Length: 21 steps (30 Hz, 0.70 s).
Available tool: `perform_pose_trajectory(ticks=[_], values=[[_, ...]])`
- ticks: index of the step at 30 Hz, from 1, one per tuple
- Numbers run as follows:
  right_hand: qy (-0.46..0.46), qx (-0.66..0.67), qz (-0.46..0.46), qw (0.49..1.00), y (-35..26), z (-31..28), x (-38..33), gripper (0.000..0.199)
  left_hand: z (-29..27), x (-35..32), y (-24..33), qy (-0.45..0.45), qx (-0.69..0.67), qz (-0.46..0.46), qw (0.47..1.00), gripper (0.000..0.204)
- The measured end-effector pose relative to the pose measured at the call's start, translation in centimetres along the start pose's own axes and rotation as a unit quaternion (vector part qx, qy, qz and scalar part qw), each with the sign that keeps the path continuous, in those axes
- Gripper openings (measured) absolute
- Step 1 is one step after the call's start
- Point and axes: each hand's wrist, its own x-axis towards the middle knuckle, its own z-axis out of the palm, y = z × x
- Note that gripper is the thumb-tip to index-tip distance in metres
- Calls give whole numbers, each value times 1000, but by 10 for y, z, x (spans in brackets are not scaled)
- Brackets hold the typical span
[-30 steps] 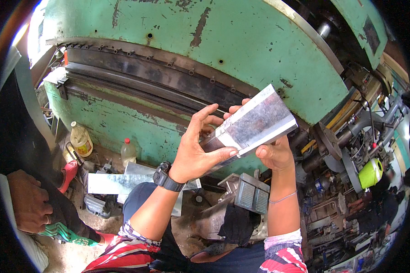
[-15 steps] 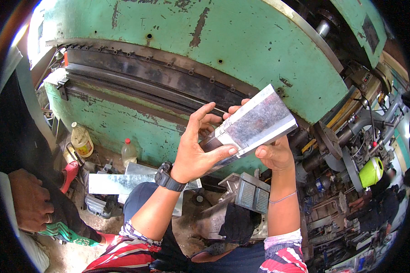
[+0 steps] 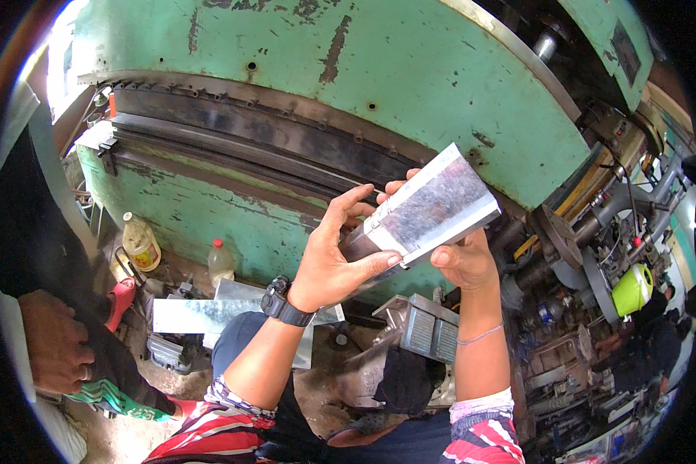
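Left hand (image 3: 329,267): grip closed round the near end of the folded metal piece (image 3: 433,207), thumb on top.
Right hand (image 3: 465,261): supports the piece from beneath, fingers curled.
Change: none; piece held steady as before.
Beyond: green press (image 3: 301,69).

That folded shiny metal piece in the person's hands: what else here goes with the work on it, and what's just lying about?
In hand:
- folded galvanised sheet piece
- left hand, gripping its near end
- right hand, supporting it from below
- green press machine right behind it

Lying about:
- flat metal sheets on the floor
- two plastic bottles
- lime-green container
- another person's hand
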Motion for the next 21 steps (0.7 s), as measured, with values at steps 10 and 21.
perform_pose_trajectory(ticks=[10, 21], values=[[1, 28, -37, 999, 5, -8, -5, 104, -62, 2, -37, -318, -62, -313, 893, 52], [208, 102, -123, 965, 11, -61, -80, 80, -72, 17, -52, 222, 53, -85, 970, 15]])
